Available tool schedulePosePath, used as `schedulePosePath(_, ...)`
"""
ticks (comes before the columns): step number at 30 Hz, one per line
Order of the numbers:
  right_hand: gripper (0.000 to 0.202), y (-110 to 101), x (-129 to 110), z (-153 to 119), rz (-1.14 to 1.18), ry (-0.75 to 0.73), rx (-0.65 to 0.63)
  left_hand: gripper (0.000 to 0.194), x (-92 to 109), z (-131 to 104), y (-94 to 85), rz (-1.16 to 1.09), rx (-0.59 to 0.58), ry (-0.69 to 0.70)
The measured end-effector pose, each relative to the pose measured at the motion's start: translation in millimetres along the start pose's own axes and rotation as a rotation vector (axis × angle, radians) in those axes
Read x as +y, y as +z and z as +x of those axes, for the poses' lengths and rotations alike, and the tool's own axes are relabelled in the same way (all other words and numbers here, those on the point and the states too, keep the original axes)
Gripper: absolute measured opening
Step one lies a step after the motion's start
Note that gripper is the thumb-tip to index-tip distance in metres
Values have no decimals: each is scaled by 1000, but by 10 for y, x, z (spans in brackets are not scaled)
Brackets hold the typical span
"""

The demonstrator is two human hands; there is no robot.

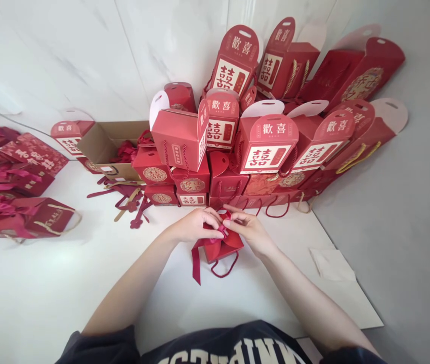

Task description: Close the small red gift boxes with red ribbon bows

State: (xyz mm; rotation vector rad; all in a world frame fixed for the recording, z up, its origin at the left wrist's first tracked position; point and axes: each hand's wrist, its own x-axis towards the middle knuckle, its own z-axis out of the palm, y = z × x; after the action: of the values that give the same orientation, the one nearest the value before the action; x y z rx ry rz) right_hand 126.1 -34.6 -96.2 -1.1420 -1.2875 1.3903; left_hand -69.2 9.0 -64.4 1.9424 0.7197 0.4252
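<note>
A small red gift box with a dark red cord handle stands on the white table in front of me. My left hand pinches a red ribbon at the top of the box, and one ribbon tail hangs down over its left side. From the right, my right hand grips the same ribbon with thumb and fingers. Both hands meet above the box's top, where a loop of ribbon shows between the fingers. The fingers partly hide the knot.
Red gift boxes are stacked behind, against the wall. An open cardboard box holds red ribbon. Loose tie strips lie in front of it. Ribboned boxes stand at far left; a white paper lies right.
</note>
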Motion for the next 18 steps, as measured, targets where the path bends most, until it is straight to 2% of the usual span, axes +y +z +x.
schedulePosePath(3,21,-38,50,-21,233,6,-90,13,31,-3,-18,-6,-37,19)
schedulePosePath(7,21,-151,62,-97,190,-202,-76,15,18,-6,-41,5,-58,19)
schedulePosePath(9,17,-223,35,-160,101,-323,-104,16,-11,-1,-53,8,-59,19)
schedulePosePath(14,2,-315,-88,-352,-340,-584,-308,14,-65,22,-83,24,-76,55)
schedulePosePath(18,6,-309,-141,-435,-569,-668,-350,15,-68,23,-96,11,-84,54)
